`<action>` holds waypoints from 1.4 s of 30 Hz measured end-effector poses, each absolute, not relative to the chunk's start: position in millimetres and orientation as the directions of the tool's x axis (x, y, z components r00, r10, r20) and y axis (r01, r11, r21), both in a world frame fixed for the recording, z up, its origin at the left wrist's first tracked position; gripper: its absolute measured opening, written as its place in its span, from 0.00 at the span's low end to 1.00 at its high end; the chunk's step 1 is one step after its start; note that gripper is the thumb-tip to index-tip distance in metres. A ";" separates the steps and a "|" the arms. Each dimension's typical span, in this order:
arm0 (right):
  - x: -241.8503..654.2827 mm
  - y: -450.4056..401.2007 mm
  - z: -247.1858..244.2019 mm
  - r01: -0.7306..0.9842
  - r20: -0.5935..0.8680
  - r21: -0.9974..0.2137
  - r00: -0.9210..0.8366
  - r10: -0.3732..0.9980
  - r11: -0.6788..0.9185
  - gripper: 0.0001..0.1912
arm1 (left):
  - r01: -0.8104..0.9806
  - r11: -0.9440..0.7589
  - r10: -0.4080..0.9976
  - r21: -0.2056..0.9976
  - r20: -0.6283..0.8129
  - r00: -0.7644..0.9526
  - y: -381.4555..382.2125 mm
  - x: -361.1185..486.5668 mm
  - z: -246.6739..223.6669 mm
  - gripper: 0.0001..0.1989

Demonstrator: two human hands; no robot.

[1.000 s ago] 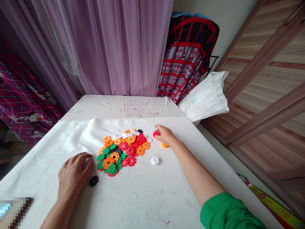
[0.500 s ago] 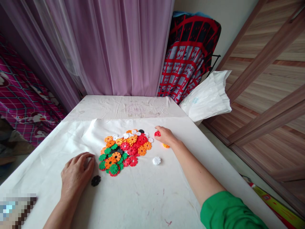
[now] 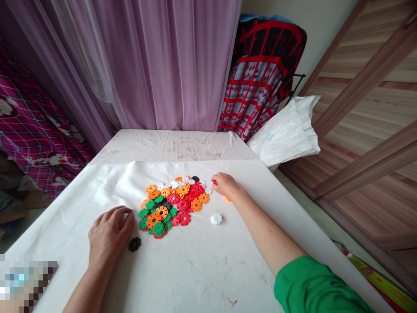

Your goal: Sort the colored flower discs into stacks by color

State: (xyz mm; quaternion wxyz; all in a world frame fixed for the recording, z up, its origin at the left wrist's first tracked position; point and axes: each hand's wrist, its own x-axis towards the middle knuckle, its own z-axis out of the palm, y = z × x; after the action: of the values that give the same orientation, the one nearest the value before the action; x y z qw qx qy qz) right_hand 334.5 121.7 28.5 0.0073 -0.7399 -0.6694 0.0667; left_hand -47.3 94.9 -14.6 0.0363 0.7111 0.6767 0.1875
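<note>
My right hand [image 3: 225, 184] is at the far right of the pile, fingers curled around a red snowflake disc [image 3: 215, 182], of which only a sliver shows. Partly hidden under that wrist is an orange snowflake disc [image 3: 227, 199]. My left hand [image 3: 110, 234] rests on the cloth left of the pile, loosely bent, with thumb and fingers apart and nothing seen in it. Close to its thumb lies a black snowflake disc [image 3: 134, 244]. Between the hands spreads a heap of slotted snowflake discs [image 3: 182, 204] in red, orange, green, white and black. White discs [image 3: 216, 218] sit by themselves right of the heap.
A white cloth [image 3: 182, 274] covers the table. Beyond its right far corner stands a white bag [image 3: 286, 134]. Purple curtains [image 3: 169, 65] hang behind, with a wooden wardrobe [image 3: 365, 130] to the right. A blurred-out object [image 3: 26, 282] lies at the lower left.
My right hand has turned and closed further over the red disc, so less of it shows. The whole view has shifted slightly; my left hand keeps its place beside the black disc.
</note>
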 end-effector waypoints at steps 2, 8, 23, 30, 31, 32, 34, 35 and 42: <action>334.5 121.8 28.6 0.990 -0.095 -0.095 0.097 0.991 -0.106 0.14 | 0.948 -0.079 0.976 0.309 0.218 0.011 95.0 -47.0 -14.7 0.17; 326.2 114.2 37.7 0.989 -0.041 -0.108 0.099 0.994 -0.103 0.16 | 0.944 -0.082 0.975 0.319 0.222 0.009 94.5 -45.6 -14.9 0.19; 288.2 109.3 28.3 0.966 0.017 -0.058 -0.251 0.968 0.252 0.09 | 0.934 -0.079 0.974 0.348 0.227 -0.002 93.0 -44.2 -12.0 0.16; 288.6 111.7 35.9 0.977 0.047 -0.080 -0.193 0.980 0.196 0.14 | 0.938 -0.092 0.970 0.333 0.245 0.009 93.5 -45.7 -13.7 0.16; 295.6 113.2 39.0 0.981 0.074 -0.111 -0.152 0.986 0.160 0.15 | 0.939 -0.093 0.970 0.332 0.245 0.010 93.7 -46.3 -14.5 0.16; 304.6 114.7 42.5 0.983 0.101 -0.144 -0.097 0.990 0.111 0.15 | 0.940 -0.093 0.970 0.329 0.241 0.012 94.0 -46.9 -15.3 0.16; 326.0 117.0 49.3 0.980 0.135 -0.200 0.024 0.990 0.003 0.17 | 0.942 -0.088 0.972 0.323 0.235 0.011 94.6 -47.6 -16.6 0.15; 336.8 117.7 51.8 0.976 0.136 -0.215 0.068 0.988 -0.037 0.17 | 0.944 -0.084 0.972 0.320 0.233 0.008 94.8 -47.6 -16.8 0.15; 366.3 113.3 43.8 0.991 0.009 -0.132 0.034 0.999 -0.032 0.17 | 0.944 -0.083 0.972 0.320 0.233 0.007 94.9 -45.7 -13.6 0.14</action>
State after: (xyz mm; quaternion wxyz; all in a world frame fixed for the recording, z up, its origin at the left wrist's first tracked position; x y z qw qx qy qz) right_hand 366.3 113.3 43.8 0.0506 -0.7172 -0.6938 0.0425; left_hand -45.7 94.9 -13.6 0.0360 0.7086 0.6761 0.1987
